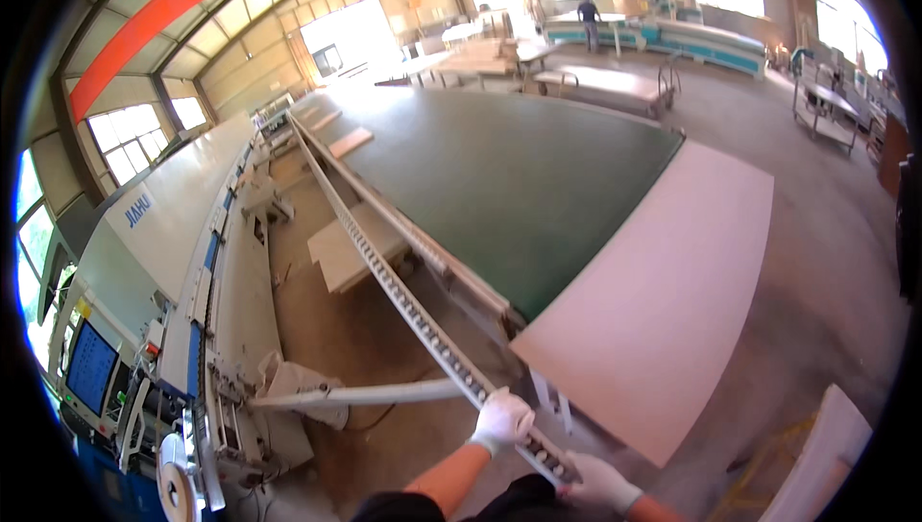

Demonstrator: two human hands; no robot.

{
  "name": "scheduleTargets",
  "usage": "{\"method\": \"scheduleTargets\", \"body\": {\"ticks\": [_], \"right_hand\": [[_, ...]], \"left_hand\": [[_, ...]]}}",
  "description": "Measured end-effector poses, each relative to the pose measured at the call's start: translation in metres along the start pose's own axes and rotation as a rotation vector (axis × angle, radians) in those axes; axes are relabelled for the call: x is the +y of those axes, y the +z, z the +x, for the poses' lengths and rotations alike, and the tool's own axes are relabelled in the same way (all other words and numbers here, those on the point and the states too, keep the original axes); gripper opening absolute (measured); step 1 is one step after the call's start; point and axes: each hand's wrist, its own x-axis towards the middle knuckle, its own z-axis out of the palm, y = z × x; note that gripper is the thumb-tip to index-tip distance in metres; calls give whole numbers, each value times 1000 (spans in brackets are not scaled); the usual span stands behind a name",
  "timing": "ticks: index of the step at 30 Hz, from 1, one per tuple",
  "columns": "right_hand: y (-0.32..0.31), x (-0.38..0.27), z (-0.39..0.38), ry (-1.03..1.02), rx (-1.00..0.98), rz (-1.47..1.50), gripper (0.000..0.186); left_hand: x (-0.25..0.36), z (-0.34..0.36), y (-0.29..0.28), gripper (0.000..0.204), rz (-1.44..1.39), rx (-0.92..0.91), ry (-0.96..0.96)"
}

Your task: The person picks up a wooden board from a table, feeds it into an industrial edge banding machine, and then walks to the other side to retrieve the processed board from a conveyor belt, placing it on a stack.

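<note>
A long, narrow roller rail [407,302] runs from near my body away toward the far left, with small wheels set along it. My left hand [504,419], in a white glove, is closed over the rail a little short of its near end. At that near end my right hand [597,483], also gloved in white, grips the rail's side, its fingers partly hidden. A pale arm [384,394] reaches from the machine on the left to under the rail, close to my left hand.
A long white machine [182,234] with a screen [91,365] lines the left. Right of the rail stands a green-topped conveyor table [499,167], a pale panel [663,301] overhanging its near end. A pale board [348,251] lies low between. Another person [589,23] stands far back.
</note>
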Motion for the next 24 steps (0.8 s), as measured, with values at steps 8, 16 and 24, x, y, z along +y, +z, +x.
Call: {"method": "scheduleTargets", "body": {"ticks": [8, 16, 24], "right_hand": [[42, 64, 36, -182, 279, -107, 50], [44, 25, 111, -191, 253, -210, 65], [61, -19, 202, -91, 247, -349, 63]], "left_hand": [[-10, -1, 18, 20, -120, 54, -130], [-69, -1, 3, 24, -206, -127, 42], [-246, 16, -37, 35, -45, -8, -203]]}}
